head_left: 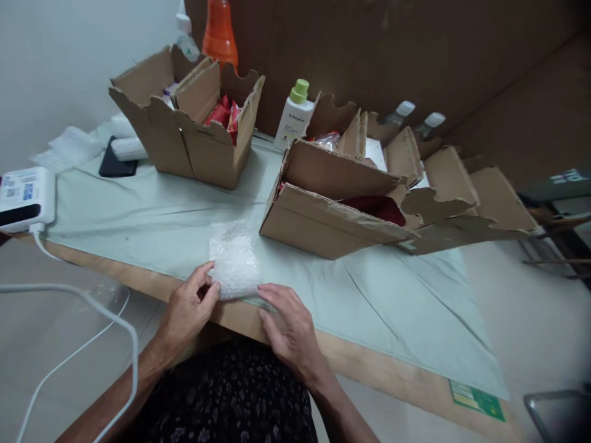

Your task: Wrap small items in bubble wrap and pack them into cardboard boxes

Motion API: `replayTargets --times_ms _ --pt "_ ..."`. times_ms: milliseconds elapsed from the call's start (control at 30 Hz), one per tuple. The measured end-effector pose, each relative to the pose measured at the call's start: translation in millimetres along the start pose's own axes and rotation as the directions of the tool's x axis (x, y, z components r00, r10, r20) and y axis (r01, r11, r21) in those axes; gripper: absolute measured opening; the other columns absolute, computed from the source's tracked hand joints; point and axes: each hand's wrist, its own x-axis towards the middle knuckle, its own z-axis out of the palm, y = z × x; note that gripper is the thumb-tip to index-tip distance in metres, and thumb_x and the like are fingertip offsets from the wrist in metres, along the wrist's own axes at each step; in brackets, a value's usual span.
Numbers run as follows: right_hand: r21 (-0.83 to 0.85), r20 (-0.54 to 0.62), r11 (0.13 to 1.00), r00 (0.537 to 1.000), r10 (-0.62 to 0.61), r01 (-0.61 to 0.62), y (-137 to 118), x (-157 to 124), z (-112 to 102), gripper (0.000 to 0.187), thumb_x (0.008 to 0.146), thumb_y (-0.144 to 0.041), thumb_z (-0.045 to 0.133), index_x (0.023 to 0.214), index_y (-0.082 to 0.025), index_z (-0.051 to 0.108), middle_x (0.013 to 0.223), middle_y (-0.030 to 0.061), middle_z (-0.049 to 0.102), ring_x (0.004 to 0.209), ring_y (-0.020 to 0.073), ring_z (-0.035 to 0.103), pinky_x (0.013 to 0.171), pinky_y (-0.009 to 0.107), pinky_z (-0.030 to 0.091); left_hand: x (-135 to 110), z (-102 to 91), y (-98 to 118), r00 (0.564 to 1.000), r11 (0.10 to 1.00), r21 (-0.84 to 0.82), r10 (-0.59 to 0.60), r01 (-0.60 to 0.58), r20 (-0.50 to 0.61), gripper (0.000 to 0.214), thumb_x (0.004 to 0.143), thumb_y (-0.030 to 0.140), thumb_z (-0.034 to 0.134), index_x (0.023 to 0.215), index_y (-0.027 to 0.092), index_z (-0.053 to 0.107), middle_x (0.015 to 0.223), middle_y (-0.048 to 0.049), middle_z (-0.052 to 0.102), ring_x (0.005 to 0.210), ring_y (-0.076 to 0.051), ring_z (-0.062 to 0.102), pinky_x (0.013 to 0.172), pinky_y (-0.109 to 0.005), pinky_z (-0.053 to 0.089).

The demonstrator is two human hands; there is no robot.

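Observation:
A folded piece of clear bubble wrap lies flat on the pale green cloth at the table's front edge. Along its lower left side, my left hand pinches the border between thumb and fingers. My right hand rests at the lower right corner, fingertips touching the wrap, with thumb and fingers apart and nothing between them. Whether anything is inside the wrap cannot be made out.
Cardboard boxes with dividers stand behind, holding red packets and dark red cloth. A white bottle with a green cap is between them. At left are a black phone, more bubble wrap and a white device with a cable.

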Motion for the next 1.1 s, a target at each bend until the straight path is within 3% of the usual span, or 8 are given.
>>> replayTargets --times_ms 67,200,333,467,600,767,967,1100 --pt "-0.197 0.141 0.968 0.982 -0.129 0.156 8 12 3 0.037 0.095 -0.011 0.059 0.130 -0.023 0.064 0.135 0.0115 0.069 0.129 0.0276 0.060 0.102 0.047 0.054 1 2.2 -3 1.000 0.999 0.050 0.015 -0.014 -0.008 0.046 0.092 0.039 0.053 0.130 0.015 0.061 0.078 0.0002 0.069 0.069 -0.016 0.065 0.071 -0.030 0.051" --pt "-0.403 0.369 0.864 0.918 -0.148 0.301 26 31 16 0.033 0.097 -0.013 0.057 0.128 -0.020 0.066 0.143 0.0139 0.064 0.137 0.0332 0.053 0.095 0.049 0.052 2 0.1 -5 0.996 0.983 0.163 0.089 -0.086 -0.015 0.047 0.092 0.031 0.054 0.137 0.018 0.056 0.083 -0.0004 0.070 0.068 -0.017 0.064 0.069 -0.031 0.052" --pt "-0.408 0.404 0.843 0.897 -0.178 0.351 33 39 21 0.026 0.098 -0.013 0.057 0.119 -0.022 0.070 0.132 0.0115 0.071 0.130 0.0316 0.057 0.093 0.046 0.049 -4 -10.7 -2 0.942 0.919 0.279 0.317 -0.278 -0.107 0.046 0.094 0.030 0.060 0.137 0.016 0.055 0.111 -0.0122 0.069 0.097 -0.025 0.068 0.084 -0.040 0.057" --pt "-0.275 0.419 0.922 0.897 -0.142 0.274 24 47 15 0.028 0.098 -0.008 0.056 0.121 -0.020 0.069 0.112 0.0080 0.078 0.103 0.0231 0.070 0.090 0.041 0.048 -14 -18.6 0 0.848 0.817 0.265 0.529 -0.512 0.007 0.041 0.094 0.020 0.062 0.135 0.020 0.056 0.125 -0.0136 0.068 0.121 -0.028 0.061 0.102 -0.047 0.052" --pt "-0.196 0.404 0.973 0.914 -0.029 0.118 15 51 8 0.027 0.103 -0.015 0.053 0.124 -0.023 0.067 0.107 0.0041 0.079 0.093 0.0190 0.071 0.090 0.038 0.050 -11 -15.5 -2 0.880 0.867 0.166 0.476 -0.469 0.002 0.027 0.097 0.014 0.056 0.122 0.019 0.063 0.099 -0.0056 0.075 0.092 -0.019 0.069 0.082 -0.034 0.058" --pt "-0.360 0.119 0.915 0.982 -0.149 0.183 9 39 -2 0.022 0.101 -0.018 0.054 0.119 -0.020 0.067 0.115 0.0113 0.074 0.103 0.0242 0.066 0.086 0.040 0.051 7 -7.6 -7 0.926 0.914 0.173 0.376 -0.368 -0.014 0.024 0.096 0.021 0.057 0.118 0.016 0.067 0.096 -0.0062 0.077 0.082 -0.019 0.072 0.074 -0.033 0.059" --pt "-0.380 0.393 0.868 0.905 -0.162 0.321 19 40 12 0.024 0.099 -0.019 0.058 0.122 -0.020 0.065 0.123 0.0115 0.073 0.116 0.0278 0.061 0.093 0.044 0.048 16 -2.1 -8 0.936 0.913 0.229 0.352 -0.339 -0.019 0.028 0.096 0.020 0.055 0.120 0.014 0.066 0.098 -0.0090 0.073 0.085 -0.022 0.072 0.074 -0.036 0.059" --pt "-0.308 0.396 0.917 0.911 -0.117 0.252 26 53 14 0.023 0.102 -0.015 0.053 0.117 -0.021 0.069 0.112 0.0088 0.077 0.107 0.0232 0.065 0.092 0.040 0.047 5 -10.4 -5 0.884 0.864 0.213 0.467 -0.456 -0.003 0.028 0.095 0.023 0.060 0.121 0.016 0.066 0.126 -0.0163 0.065 0.117 -0.029 0.064 0.096 -0.047 0.056"
